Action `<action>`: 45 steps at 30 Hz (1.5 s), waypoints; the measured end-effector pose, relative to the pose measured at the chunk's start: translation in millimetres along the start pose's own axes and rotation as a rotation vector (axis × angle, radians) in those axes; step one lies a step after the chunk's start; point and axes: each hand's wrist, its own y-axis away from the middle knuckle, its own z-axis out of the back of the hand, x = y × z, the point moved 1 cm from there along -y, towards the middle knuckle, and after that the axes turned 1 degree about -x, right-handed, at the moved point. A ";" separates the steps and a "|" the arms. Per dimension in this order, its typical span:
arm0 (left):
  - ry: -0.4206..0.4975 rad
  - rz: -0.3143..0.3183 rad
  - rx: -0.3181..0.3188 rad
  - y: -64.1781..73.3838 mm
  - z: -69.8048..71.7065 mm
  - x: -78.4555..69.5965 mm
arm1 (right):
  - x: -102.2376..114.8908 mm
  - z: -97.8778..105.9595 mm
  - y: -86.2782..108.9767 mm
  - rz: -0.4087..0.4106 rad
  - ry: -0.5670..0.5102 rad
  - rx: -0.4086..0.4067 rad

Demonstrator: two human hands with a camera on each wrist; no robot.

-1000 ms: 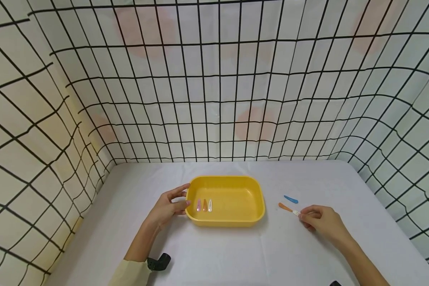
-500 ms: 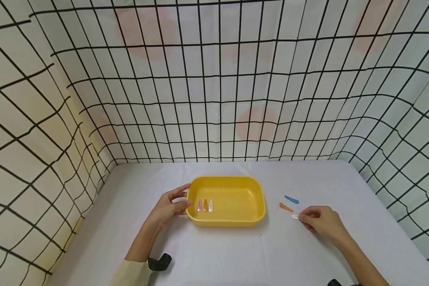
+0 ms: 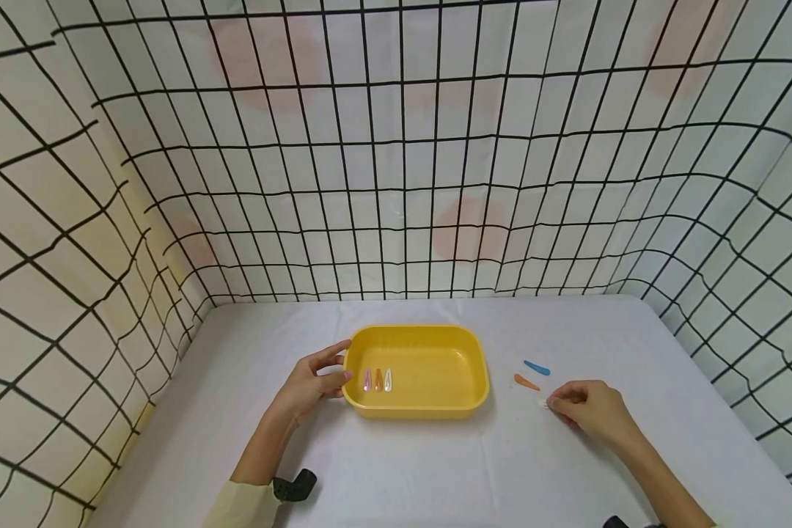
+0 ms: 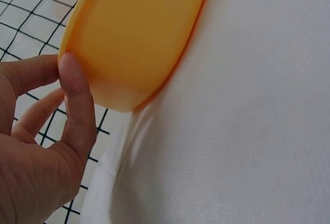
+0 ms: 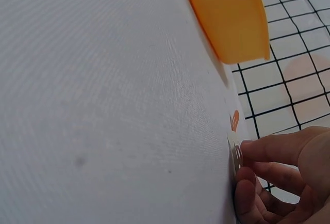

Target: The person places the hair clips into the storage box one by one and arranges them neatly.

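Observation:
My left hand (image 3: 313, 378) holds the left rim of a yellow tray (image 3: 435, 370), thumb on one side of the wall and fingers on the other, as the left wrist view shows too. Inside the tray a pink snap hair clip (image 3: 367, 379), an orange one (image 3: 379, 379) and a white one (image 3: 388, 379) lie in a row. Right of the tray, my right hand (image 3: 594, 411) pinches another white hair clip (image 5: 235, 154) low at the tabletop. Just beyond it lie an orange hair clip (image 3: 526, 382) and a blue hair clip (image 3: 537, 367).
A white cloth covers the table (image 3: 429, 469). Black wire grid (image 3: 405, 191) with white sheeting behind it stands along the back and both sides. A black wrist device (image 3: 295, 485) sits at the left sleeve.
The white clip at my right fingers has shifted slightly nearer to me, off the end of the orange clip that it overlapped. My left hand and the tray have stayed put.

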 end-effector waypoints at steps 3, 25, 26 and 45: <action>-0.003 0.002 -0.005 -0.1 0.5 0.3 | 0.9 -1.2 -1.0 0.009 0.010 -0.008; 0.015 0.014 -0.011 0.9 -0.8 1.2 | 2.4 3.3 2.5 -0.048 0.078 -0.043; 0.015 0.015 -0.013 0.9 -0.9 1.1 | 3.1 4.0 3.0 -0.048 0.075 -0.043; 0.020 0.021 -0.016 2.1 -1.5 -1.3 | 4.9 5.1 3.2 0.007 0.028 0.029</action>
